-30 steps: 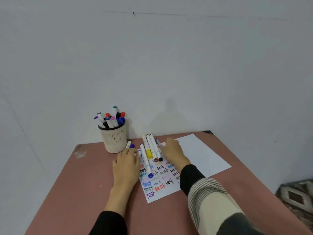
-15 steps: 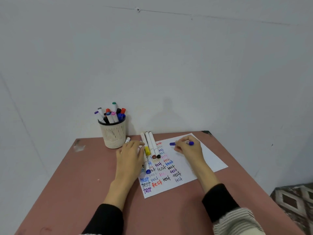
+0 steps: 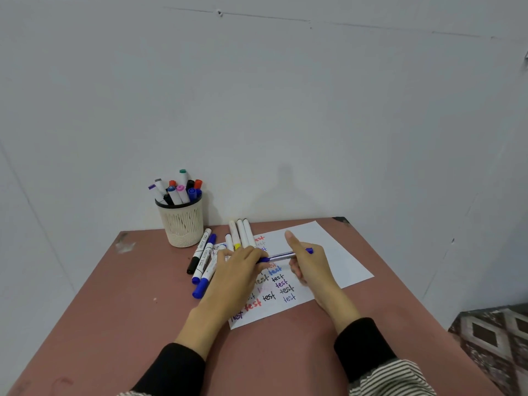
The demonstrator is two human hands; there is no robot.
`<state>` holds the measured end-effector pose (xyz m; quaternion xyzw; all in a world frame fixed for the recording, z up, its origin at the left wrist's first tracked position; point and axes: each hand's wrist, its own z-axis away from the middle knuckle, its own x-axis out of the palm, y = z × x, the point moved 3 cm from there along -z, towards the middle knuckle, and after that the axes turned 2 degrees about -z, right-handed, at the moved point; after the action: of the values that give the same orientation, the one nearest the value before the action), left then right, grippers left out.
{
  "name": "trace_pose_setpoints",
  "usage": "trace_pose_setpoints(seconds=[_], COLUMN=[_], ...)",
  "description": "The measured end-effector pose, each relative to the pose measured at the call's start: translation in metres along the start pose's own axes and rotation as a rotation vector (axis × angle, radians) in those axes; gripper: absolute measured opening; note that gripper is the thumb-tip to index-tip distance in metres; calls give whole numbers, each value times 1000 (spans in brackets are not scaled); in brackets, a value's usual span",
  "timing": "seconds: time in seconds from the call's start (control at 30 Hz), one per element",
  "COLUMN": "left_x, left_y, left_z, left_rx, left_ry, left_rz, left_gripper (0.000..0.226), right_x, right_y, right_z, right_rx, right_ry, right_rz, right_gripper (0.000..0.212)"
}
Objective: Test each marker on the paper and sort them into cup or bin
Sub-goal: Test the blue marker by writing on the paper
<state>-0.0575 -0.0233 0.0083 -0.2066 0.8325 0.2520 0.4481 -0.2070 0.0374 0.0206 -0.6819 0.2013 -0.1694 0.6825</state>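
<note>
Hands meet over the paper (image 3: 328, 252), each taking one end of a thin blue marker (image 3: 281, 255) that runs crosswise between them, level and clear of the sheet. The left hand (image 3: 238, 270) curls its fingers round the capped end, while the right hand (image 3: 310, 262) wraps the barrel with its thumb raised; the far tip shows blue just past the right knuckles. This two-ended hold looks like the setup for pulling the cap off before a scribble, though the frame does not show whether the cap has begun to part. The paper lies on the table (image 3: 128, 295) under both wrists, its near-left part filled with rows of the word "test" in several colours and its right part bare, which leaves room for a new mark directly below the marker. A row of white markers (image 3: 241, 232) lies at the sheet's far-left edge, and more markers (image 3: 204, 261) lie loose just beside the mesh cup (image 3: 181, 224), which stands upright near the wall, holding others. No bin is in view.
</note>
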Motion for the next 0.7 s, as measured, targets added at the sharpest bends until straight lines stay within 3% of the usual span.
trace_pose_setpoints(seconds=[0.07,0.17,0.37,0.7], left_x=[0,-4,-14,-3], left_y=[1,7,17,18], left_z=[2,5,4,5], left_rx=[-6,-31,51,31], left_ry=[-27,-101,-136,-145], left_rz=[73,169,-125,-83], left_gripper=[21,23,33,48], right_x=[-1,-1,-3,-11], right_y=[2,5,10,8], right_z=[-1,-3,-6,-8], right_rx=[7,97,170,128], right_ry=[45,15,-76,-156], right_rz=[99,-13,-92,-60], right_gripper=[57,52,38,44])
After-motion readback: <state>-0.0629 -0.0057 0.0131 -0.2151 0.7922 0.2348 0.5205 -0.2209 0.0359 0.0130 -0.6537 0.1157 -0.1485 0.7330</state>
